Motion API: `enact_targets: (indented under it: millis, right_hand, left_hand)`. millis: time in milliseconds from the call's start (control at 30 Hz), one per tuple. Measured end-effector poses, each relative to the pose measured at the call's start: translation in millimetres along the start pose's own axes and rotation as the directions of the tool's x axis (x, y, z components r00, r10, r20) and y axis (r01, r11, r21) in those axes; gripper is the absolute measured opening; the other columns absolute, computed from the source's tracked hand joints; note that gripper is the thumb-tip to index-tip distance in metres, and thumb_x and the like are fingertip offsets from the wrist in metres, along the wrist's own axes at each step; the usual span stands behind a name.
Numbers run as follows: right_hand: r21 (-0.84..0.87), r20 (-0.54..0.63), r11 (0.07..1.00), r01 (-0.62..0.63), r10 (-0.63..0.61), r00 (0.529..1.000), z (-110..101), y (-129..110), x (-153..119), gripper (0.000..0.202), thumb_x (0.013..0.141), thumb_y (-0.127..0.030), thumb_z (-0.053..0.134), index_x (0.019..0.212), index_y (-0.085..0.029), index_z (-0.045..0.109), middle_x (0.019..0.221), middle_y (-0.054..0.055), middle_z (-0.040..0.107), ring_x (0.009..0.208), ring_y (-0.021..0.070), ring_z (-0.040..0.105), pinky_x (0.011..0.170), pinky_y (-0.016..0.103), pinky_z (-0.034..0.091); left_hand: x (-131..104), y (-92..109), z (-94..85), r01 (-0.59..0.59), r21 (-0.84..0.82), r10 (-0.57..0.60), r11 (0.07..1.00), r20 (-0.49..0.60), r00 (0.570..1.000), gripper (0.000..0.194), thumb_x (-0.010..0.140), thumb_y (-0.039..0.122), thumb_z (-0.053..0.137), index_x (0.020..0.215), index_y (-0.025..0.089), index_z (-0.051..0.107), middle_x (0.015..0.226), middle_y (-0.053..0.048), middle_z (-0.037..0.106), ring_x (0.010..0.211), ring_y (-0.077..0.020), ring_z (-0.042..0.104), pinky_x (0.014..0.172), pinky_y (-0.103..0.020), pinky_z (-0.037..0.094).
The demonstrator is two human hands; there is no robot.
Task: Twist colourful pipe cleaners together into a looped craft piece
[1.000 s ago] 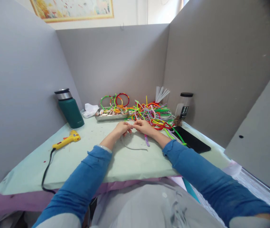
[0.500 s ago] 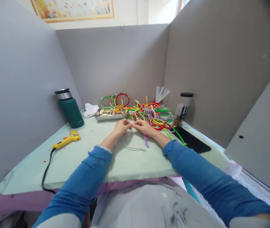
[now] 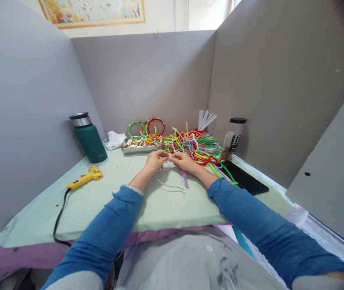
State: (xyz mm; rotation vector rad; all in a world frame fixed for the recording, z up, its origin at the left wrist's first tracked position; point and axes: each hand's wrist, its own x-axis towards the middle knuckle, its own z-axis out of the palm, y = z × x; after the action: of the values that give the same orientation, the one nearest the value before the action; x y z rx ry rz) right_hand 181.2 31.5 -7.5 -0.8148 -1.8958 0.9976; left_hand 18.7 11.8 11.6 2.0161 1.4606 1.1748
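Note:
My left hand (image 3: 156, 160) and my right hand (image 3: 183, 161) meet above the middle of the table, fingertips pinched close together. Between them shows a tiny whitish bit (image 3: 169, 157), too small to name. Two thin grey strands (image 3: 173, 189) trail on the cloth below my left hand; whether they run up into the fingers is hidden. A purple fuzzy pipe cleaner (image 3: 185, 179) pokes out beneath my right hand, and I cannot tell if it is held. Just beyond the hands lies a tangled heap of coloured pipe cleaners (image 3: 190, 141).
A metal tray (image 3: 141, 150) of shells stands at the back with pipe-cleaner rings (image 3: 156, 119). On the left are a green bottle (image 3: 90, 141) and a yellow glue gun (image 3: 85, 177) with its cord. To the right stand a clear jar (image 3: 234, 135) and a black flat slab (image 3: 249, 180). Grey partitions enclose the table.
Both hands stay in place, with only slight finger movement. The whitish bit between the fingertips shows more plainly, and the grey strands have shifted a little.

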Motion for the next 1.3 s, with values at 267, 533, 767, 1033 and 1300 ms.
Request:
enact_targets:
  millis: [267,533,767,1033,1300]
  right_hand:
    - [-0.022,0.01,1.0,0.02,-0.02,1.0,-0.4,-1.4,-1.3,0.029,0.075,-0.042,0.052,0.072,-0.014,0.054,0.051,-0.004,0.046,0.045,0.007,0.037,0.044,0.02,0.026]
    - [-0.018,0.003,1.0,0.008,-0.008,1.0,-0.5,0.1,-0.8,0.028,0.074,-0.042,0.053,0.071,-0.014,0.053,0.05,-0.005,0.045,0.044,0.0064,0.036,0.044,0.02,0.025]
    - [-0.032,0.005,0.999,0.019,-0.019,1.0,-0.3,0.2,-1.5,0.028,0.074,-0.042,0.053,0.069,-0.014,0.052,0.05,-0.005,0.046,0.044,0.0066,0.037,0.043,0.02,0.026]
    - [-0.041,0.01,0.999,0.019,-0.019,1.0,-1.2,2.5,0.3,0.029,0.074,-0.043,0.053,0.069,-0.014,0.053,0.049,-0.005,0.046,0.044,0.0065,0.037,0.044,0.02,0.026]
    - [-0.037,-0.007,0.999,0.011,-0.012,1.0,-0.4,1.2,-0.4,0.031,0.074,-0.045,0.053,0.069,-0.015,0.052,0.05,-0.005,0.046,0.044,0.0067,0.036,0.044,0.02,0.026]
  left_hand:
    - [-1.8,7.3,-4.0,0.024,0.144,-0.028,0.989,0.027,0.999,0.021,0.072,0.028,0.058,0.083,0.015,0.071,0.046,0.001,0.057,0.044,-0.0093,0.052,0.056,-0.02,0.043]
    - [-4.0,9.1,-4.4,0.03,0.169,-0.04,0.985,0.057,0.998,0.026,0.073,0.033,0.06,0.088,0.014,0.071,0.043,0.001,0.055,0.045,-0.0109,0.052,0.058,-0.022,0.043]
    - [-3.5,7.8,-4.4,0.032,0.192,-0.047,0.981,0.075,0.996,0.025,0.072,0.032,0.06,0.088,0.015,0.072,0.042,0.001,0.054,0.044,-0.0105,0.051,0.056,-0.022,0.041]
    - [-4.1,8.8,-3.9,0.035,0.218,-0.052,0.975,0.07,0.996,0.023,0.072,0.03,0.06,0.086,0.016,0.073,0.041,0.001,0.053,0.045,-0.0106,0.05,0.057,-0.022,0.041]
    - [-1.3,7.3,-3.8,-0.027,0.291,0.02,0.956,0.026,0.999,0.02,0.071,0.03,0.063,0.083,0.019,0.073,0.089,-0.006,0.068,0.062,-0.0111,0.058,0.062,-0.02,0.042]
